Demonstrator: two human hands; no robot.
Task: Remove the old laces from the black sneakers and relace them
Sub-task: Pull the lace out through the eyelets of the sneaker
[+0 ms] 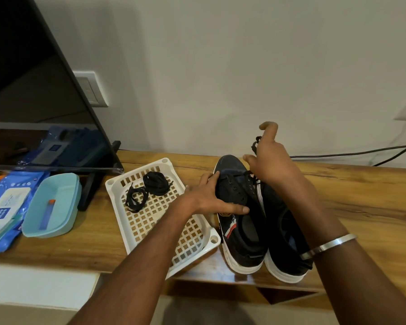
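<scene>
The black sneakers stood side by side on the wooden counter just beside a white basket holding two coiled laces, his left hand pressing straight fingers on one shoe, his right hand pinching its lace.
</scene>
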